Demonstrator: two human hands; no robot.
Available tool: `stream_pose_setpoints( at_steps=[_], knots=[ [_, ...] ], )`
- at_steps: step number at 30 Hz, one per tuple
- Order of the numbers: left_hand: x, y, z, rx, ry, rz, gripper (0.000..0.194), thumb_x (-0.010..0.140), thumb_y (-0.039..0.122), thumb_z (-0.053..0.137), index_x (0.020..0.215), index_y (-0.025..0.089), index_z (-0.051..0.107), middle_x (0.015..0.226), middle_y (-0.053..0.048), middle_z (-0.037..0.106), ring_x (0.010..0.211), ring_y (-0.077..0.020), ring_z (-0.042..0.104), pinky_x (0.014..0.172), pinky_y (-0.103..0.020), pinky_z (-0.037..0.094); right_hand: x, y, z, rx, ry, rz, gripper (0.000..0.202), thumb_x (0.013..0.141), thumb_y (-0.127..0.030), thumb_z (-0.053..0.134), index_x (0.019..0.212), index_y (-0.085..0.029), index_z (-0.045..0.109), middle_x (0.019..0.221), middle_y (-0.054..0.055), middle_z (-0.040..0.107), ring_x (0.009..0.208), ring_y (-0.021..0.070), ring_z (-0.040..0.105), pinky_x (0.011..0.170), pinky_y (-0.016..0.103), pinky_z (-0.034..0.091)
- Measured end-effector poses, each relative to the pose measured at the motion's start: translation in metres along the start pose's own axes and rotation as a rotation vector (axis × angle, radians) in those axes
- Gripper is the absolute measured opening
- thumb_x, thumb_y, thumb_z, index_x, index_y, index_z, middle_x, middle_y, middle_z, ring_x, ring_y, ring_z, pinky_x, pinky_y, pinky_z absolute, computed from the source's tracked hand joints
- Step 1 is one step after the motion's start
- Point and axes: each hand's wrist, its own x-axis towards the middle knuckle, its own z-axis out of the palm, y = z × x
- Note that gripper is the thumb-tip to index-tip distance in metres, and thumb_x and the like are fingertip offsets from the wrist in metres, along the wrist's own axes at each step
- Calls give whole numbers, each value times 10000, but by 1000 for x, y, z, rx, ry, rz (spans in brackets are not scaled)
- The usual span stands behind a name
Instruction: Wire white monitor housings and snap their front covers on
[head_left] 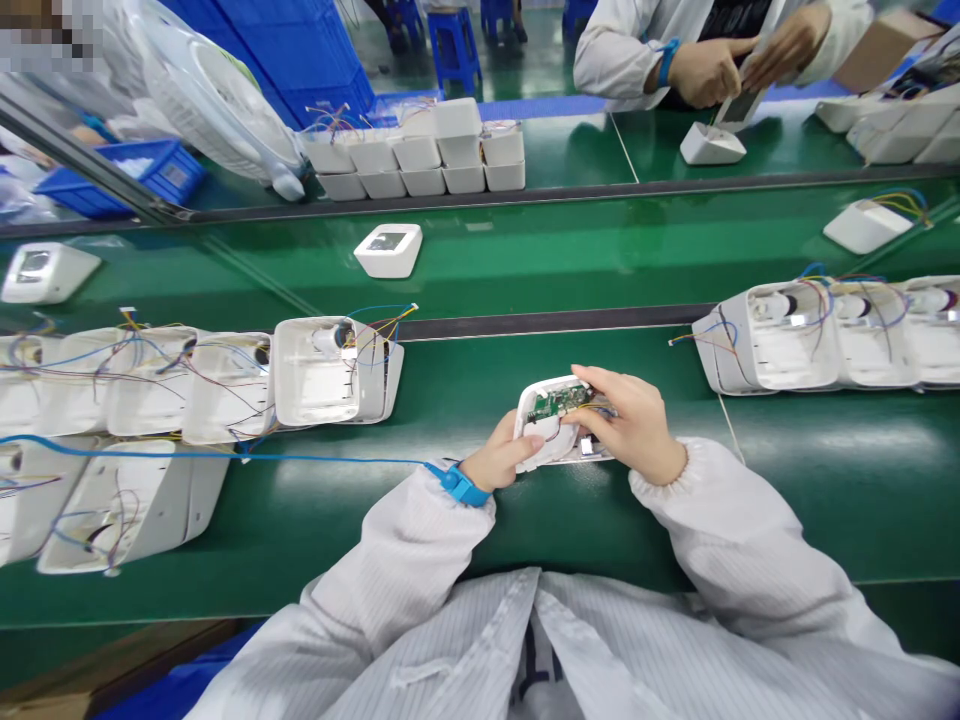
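Note:
Over the green bench, my left hand (pixel 499 456) grips the left side of a white plastic housing (pixel 531 458), its thumb lying across the lower inside. A green circuit board (pixel 555 401) shows in the upper part of this open housing. My right hand (pixel 637 425) is closed around the right side, with fingertips on the top edge and another digit near the thin coloured wires (pixel 598 408) by the board. Whether it pinches a wire I cannot tell. A blue wrist strap (pixel 459 484) with a blue cord circles my left wrist.
White open shells (pixel 315 385) with wires stand in rows at left; more shells (pixel 795 345) stand at right. A closed white unit (pixel 390 250) lies on the green strip ahead. Across the bench, a co-worker's hands (pixel 705 75) hold a white part. The blue cord (pixel 300 457) stretches leftward.

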Motion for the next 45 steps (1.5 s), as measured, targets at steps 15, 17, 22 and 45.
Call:
stream_pose_setpoints(
  at_steps=[15, 17, 22, 45],
  knots=[
    [20, 6, -27, 606, 302, 498, 725, 913, 715, 276, 1190, 183, 684, 1318, -146, 625, 1240, -296, 550, 1076, -469, 381, 6, -5, -3, 89, -42, -220, 186, 922, -161, 520, 792, -254, 615, 843, -1, 727, 882, 181, 646, 801, 373, 452],
    [20, 4, -24, 778, 185, 469, 819, 790, 794, 456, 1315, 183, 599, 1357, -165, 586, 1258, -331, 520, 1101, -489, 342, 6, -8, 1, -17, -148, -313, 238, 950, -152, 489, 786, -255, 627, 885, -8, 738, 931, 177, 630, 814, 376, 417],
    [17, -2, -10, 1012, 56, 383, 1154, 622, 722, 727, 1537, 201, 256, 1477, -199, 435, 1312, -396, 424, 1119, -561, 267, 6, -8, 2, -71, -235, -401, 167, 979, -232, 507, 951, -280, 665, 1021, 9, 731, 1050, 192, 602, 896, 407, 415],
    [14, -17, -12, 515, -134, 525, 1007, 669, 387, 826, 1477, 241, 244, 1509, -201, 336, 1404, -383, 373, 1157, -550, 297, 8, -18, -1, -552, -571, -98, 169, 906, -115, 520, 841, -148, 672, 866, 111, 607, 837, 250, 492, 682, 382, 278]
  ],
)
